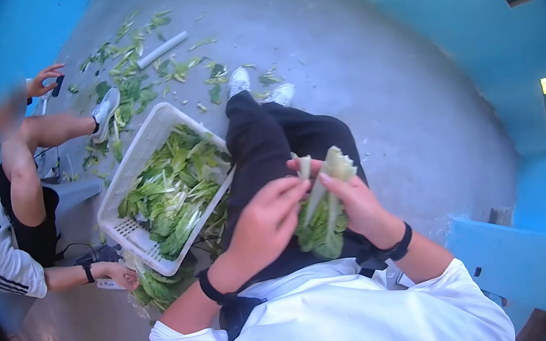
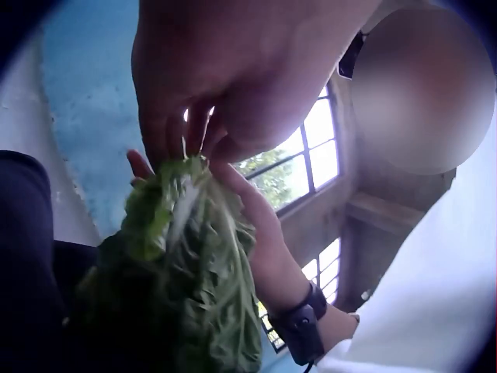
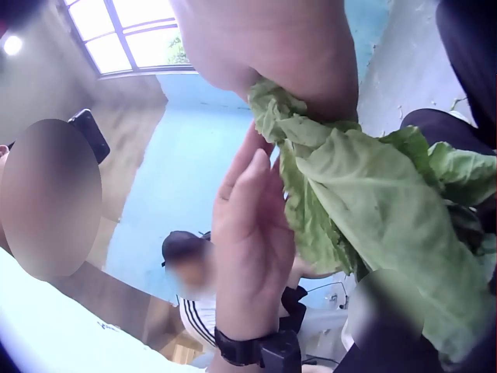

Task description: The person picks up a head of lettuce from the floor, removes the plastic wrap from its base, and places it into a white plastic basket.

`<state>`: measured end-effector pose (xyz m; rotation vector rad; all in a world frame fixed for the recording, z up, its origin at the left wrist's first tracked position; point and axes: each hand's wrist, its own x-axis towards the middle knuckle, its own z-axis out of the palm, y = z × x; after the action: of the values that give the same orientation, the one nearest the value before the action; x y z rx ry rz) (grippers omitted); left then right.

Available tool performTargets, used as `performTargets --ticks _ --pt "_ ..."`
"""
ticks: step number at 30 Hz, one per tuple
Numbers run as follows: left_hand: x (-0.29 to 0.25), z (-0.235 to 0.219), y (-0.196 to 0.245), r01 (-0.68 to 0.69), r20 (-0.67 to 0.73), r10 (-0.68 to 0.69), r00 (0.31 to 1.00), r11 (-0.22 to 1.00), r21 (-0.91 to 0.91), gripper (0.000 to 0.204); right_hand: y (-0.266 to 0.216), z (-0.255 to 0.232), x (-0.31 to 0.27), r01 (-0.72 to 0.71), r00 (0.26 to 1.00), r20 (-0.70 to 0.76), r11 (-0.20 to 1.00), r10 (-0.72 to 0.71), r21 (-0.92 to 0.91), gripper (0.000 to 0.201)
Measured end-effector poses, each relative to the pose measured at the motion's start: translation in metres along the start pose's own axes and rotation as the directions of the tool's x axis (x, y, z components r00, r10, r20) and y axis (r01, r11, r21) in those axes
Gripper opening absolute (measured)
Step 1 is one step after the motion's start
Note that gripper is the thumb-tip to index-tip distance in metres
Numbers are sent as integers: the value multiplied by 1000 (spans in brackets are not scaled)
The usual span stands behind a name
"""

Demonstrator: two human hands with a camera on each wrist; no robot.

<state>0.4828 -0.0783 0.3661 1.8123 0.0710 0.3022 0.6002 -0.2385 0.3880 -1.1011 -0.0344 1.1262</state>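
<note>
A bunch of leafy greens with pale stalk ends up hangs over the lap in the head view. The right hand grips it near the stalks, thumb along the pale base. Beside it the left hand pinches a short pale stalk at its fingertips. In the left wrist view the left hand bends over the top of the greens, its fingertips partly hidden. Broad green leaves hang below the right hand in the right wrist view, with the left hand close beside them.
A white crate of greens stands left of the legs. Leaf scraps and a pale tube lie on the floor. Another person sits at the left, one hand near greens beside the crate. A blue surface is at the right.
</note>
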Motion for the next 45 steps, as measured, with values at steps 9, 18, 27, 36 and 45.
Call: performTargets --ticks 9,18,27,36,45 --pt "-13 -26 -26 149 205 -104 973 966 -213 40 5 -31 1 124 981 -164 982 -100 145 19" --pt "-155 -94 -298 816 -127 -808 576 556 160 35 -12 -42 28 101 983 -161 991 -85 92 14" --pt "-203 -107 -391 766 -36 -992 121 70 639 40 -35 -51 69 16 963 -270 999 -5 40 19" --pt "-193 -113 -417 835 -5 -985 172 143 531 41 -45 -57 106 2 951 -308 1000 -1 3 16" --pt "-200 -115 -355 860 -316 -821 476 360 361 19 -37 -47 77 29 970 -243 1000 -29 -3 14"
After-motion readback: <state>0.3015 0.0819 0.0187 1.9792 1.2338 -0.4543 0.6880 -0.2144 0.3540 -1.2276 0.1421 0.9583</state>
